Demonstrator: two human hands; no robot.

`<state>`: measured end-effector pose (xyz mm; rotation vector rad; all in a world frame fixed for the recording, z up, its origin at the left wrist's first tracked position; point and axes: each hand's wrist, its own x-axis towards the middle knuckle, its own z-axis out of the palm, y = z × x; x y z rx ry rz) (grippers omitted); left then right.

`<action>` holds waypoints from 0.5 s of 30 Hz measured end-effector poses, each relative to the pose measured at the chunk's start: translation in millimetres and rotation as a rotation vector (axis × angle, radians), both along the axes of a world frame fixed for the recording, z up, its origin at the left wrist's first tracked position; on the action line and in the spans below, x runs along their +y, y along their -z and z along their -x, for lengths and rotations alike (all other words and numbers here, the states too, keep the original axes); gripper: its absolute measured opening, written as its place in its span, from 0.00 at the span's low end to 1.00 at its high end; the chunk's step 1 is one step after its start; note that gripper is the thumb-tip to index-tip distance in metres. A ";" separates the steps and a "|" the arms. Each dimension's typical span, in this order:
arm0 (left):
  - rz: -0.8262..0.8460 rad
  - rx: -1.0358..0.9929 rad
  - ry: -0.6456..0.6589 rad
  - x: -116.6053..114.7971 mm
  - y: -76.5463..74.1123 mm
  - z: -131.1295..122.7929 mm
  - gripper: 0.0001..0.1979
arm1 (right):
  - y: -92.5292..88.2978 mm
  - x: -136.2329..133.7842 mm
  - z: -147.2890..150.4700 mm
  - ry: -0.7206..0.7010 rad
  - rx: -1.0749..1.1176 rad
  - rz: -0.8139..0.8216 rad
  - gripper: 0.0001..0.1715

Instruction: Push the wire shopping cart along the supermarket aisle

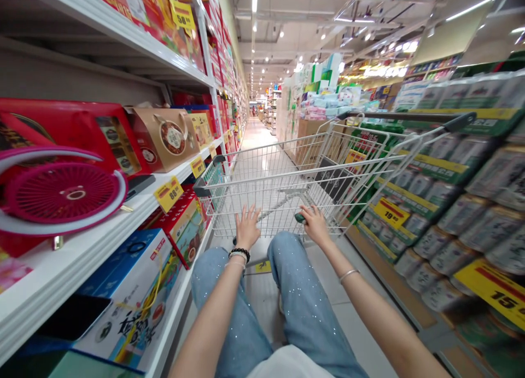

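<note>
My left hand point(248, 228) is open, its fingers spread against the wire side of a shopping cart point(262, 186). A dark bead bracelet is on that wrist. My right hand point(315, 225) is closed over a small dark green rounded piece point(299, 218) by the lower side of the cart. Whether this piece belongs to the cart I cannot tell. The cart stands crosswise before my bent knees, its dark handle point(402, 116) at the upper right. Its basket shows bare wire and a dark panel point(332, 179).
Shelves at left hold gift boxes point(164, 137), a magenta round fan-like object point(65, 195), a phone-like dark slab point(71, 317) and yellow price tags point(168, 194). Stacked can packs point(435, 192) line the right side. A tiled aisle point(257, 132) runs ahead, past stacked paper goods point(328, 102).
</note>
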<state>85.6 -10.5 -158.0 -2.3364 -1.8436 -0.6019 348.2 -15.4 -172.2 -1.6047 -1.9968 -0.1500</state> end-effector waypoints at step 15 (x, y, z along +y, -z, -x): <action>-0.087 -0.047 0.081 14.0 -6.8 -12.8 0.31 | -14.8 -14.4 -9.9 0.108 0.025 -0.028 0.29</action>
